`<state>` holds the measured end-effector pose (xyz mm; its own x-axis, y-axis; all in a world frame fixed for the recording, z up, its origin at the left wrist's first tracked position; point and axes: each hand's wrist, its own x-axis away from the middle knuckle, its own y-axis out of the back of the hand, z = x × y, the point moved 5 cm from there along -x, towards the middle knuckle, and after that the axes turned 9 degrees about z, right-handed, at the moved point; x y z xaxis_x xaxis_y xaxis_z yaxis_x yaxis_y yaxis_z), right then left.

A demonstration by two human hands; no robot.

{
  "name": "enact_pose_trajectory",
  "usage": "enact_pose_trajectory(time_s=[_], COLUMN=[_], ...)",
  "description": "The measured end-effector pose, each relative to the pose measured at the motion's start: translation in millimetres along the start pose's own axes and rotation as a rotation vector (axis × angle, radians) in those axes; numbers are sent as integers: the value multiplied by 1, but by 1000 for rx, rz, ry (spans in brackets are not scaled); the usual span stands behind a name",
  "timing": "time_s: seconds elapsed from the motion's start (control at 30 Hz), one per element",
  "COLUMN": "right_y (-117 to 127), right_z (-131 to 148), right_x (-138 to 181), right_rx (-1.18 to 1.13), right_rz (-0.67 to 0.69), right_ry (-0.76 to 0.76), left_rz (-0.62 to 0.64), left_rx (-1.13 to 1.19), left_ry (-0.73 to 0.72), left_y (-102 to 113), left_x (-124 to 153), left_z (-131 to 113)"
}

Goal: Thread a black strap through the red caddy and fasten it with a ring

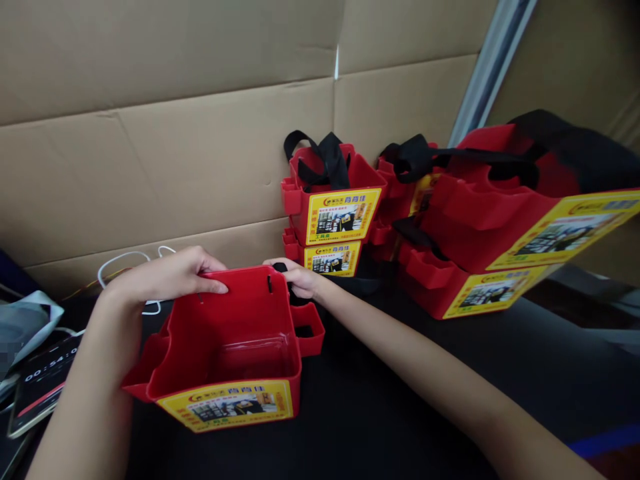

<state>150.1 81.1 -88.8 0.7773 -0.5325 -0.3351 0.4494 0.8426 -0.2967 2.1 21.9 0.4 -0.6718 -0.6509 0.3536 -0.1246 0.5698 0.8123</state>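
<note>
A red plastic tool box (240, 307) rests on the black table in front of me, its open top facing up and a yellow picture label (240, 403) on the near side. Its far wall is gripped by my left hand (197, 273), thumb inside and fingers behind. At that wall's right corner, my right hand (300, 277) is closed on a black strap (281, 267); its fingertips are partly hidden behind the box. A slot with a bit of black in it shows in the wall near this hand. Small side pockets stick out left and right of the box.
Several more red boxes with black straps stand stacked at the back (345, 220) and right (475, 293). A phone (45, 380) showing a timer lies at left, beside a plastic-wrapped item (25, 327) and white cables (123, 257). Cardboard (200, 167) walls the back.
</note>
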Motion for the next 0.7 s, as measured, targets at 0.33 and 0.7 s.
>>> enact_pose_trajectory(time_s=[0.33, 0.7], right_y=[3, 4], right_z=[17, 12], right_x=[4, 8], right_rx=[121, 129], right_rz=[6, 30], right_ry=[-60, -123], left_rz=[-143, -643], left_rx=[-185, -433], left_ry=[22, 254], left_y=[-2, -46], left_x=[1, -7], left_z=[-7, -69])
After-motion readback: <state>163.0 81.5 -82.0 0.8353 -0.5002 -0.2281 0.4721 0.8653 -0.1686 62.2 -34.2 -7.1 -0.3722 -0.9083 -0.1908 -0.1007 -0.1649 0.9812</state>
